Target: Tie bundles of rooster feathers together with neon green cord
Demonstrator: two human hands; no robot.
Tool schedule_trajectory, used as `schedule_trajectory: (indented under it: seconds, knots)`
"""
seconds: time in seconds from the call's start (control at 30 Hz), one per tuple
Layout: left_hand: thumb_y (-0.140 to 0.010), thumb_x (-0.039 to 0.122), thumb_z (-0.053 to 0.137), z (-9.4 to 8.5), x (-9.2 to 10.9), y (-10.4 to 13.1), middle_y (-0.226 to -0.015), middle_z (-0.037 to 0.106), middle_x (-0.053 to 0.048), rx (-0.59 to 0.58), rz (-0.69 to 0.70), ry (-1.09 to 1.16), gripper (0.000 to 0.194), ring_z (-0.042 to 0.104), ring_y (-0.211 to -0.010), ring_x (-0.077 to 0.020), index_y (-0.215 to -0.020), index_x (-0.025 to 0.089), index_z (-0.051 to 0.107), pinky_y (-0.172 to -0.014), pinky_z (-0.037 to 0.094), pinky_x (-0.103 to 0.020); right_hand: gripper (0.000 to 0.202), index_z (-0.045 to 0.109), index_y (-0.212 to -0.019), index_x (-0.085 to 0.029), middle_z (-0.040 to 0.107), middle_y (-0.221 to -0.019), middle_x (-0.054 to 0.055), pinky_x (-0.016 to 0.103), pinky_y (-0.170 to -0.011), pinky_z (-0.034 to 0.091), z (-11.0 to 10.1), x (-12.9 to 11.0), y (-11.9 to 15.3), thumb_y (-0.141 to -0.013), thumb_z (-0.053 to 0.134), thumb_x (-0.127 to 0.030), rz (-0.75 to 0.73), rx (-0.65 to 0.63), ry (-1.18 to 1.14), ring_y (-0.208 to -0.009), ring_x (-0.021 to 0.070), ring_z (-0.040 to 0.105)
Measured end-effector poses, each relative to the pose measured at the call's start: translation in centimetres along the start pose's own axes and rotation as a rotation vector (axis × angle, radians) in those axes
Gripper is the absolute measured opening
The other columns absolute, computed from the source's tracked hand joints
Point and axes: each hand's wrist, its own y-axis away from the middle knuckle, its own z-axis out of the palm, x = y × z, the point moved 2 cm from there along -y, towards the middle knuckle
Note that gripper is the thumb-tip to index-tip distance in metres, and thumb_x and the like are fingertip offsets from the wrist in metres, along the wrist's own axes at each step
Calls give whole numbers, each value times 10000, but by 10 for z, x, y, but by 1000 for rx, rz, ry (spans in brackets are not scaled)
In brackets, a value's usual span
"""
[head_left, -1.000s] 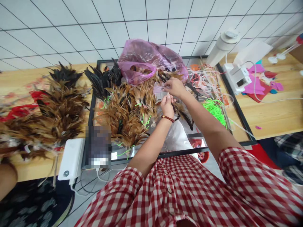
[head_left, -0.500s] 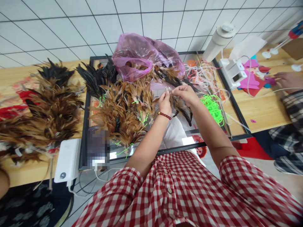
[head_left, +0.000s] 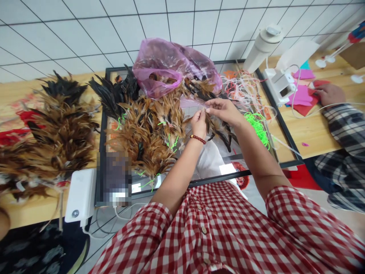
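The hands (head_left: 199, 121) nearly meet beside brown feathers (head_left: 151, 131); whether the blurred fingertips grip anything, I cannot tell.

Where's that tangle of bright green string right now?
In the head view, the bright green string lies right of centre, between the right forearm and the black frame's right edge.

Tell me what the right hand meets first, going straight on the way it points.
Likely the left hand, just ahead: the right hand points at its fingertips, though depth leaves unclear whether they touch.
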Motion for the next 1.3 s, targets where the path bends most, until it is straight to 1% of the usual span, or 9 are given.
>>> schedule_trajectory:
  seconds: [0.2,0.5,0.67,0.77,0.83,1.0,1.1,1.2,1.3]
  knots:
    - [-901,397,752,7,6,11,-570,546,54,-262,9,-47,373,538,-544,-75,-643,186,586,-687,475,-240,584,784,-923,-142,702,-640,39,323,-567,545,-8,-12,-4,-584,958,-584,95,-287,-127,-575,177,650]
    - [-890,389,772,13,18,24,-630,531,57,-234,-132,-27,313,509,-576,-65,-713,183,617,-753,495,-237,428,699,-676,-179,627,-531,5,286,-517,493,-10,-6,-19,-640,918,-544,66,-186,-40,-501,143,581]
    - [-964,343,682,11,22,20,-588,419,70,-37,-167,111,320,424,-545,-64,-699,183,599,-888,528,-295,144,773,-869,-160,697,-746,47,342,-726,529,2,8,-68,-841,749,-299,-130,17,469,-762,202,649]
    - [-963,352,683,11,22,17,-608,417,66,4,-159,161,339,434,-562,-64,-689,183,578,-938,533,-324,266,790,-1073,-172,732,-1110,117,459,-931,522,15,10,-96,-829,687,-156,-288,35,885,-1068,311,665]
    - [-953,380,696,10,22,17,-612,421,65,6,-156,168,335,456,-576,-67,-703,184,588,-950,540,-339,239,795,-1035,-168,718,-1173,138,505,-1000,499,20,10,-106,-844,655,-139,-303,9,977,-1142,341,648]
    - [-948,418,698,10,19,16,-606,425,63,7,-169,174,304,494,-595,-76,-760,190,626,-943,551,-345,145,733,-841,-187,714,-853,65,399,-854,566,-2,6,-92,-905,706,-314,-174,242,359,-855,212,678]
    - [-952,429,691,9,18,13,-625,458,61,3,-171,184,285,505,-592,-71,-801,193,638,-936,552,-334,297,692,-810,-204,662,-722,22,326,-683,561,-15,5,-67,-825,814,-474,-18,223,11,-705,162,644]
    - [-952,457,683,9,16,10,-619,489,61,4,-163,166,287,513,-578,-67,-823,203,646,-900,559,-305,365,689,-824,-215,683,-749,23,329,-696,578,-15,2,-40,-745,874,-520,9,231,-36,-734,172,671]
    - [-935,449,706,8,15,9,-625,532,52,2,-162,123,295,562,-608,-78,-793,199,639,-849,548,-271,308,707,-852,-235,732,-836,50,396,-811,603,-5,-1,-16,-814,801,-525,-104,376,148,-857,221,711]
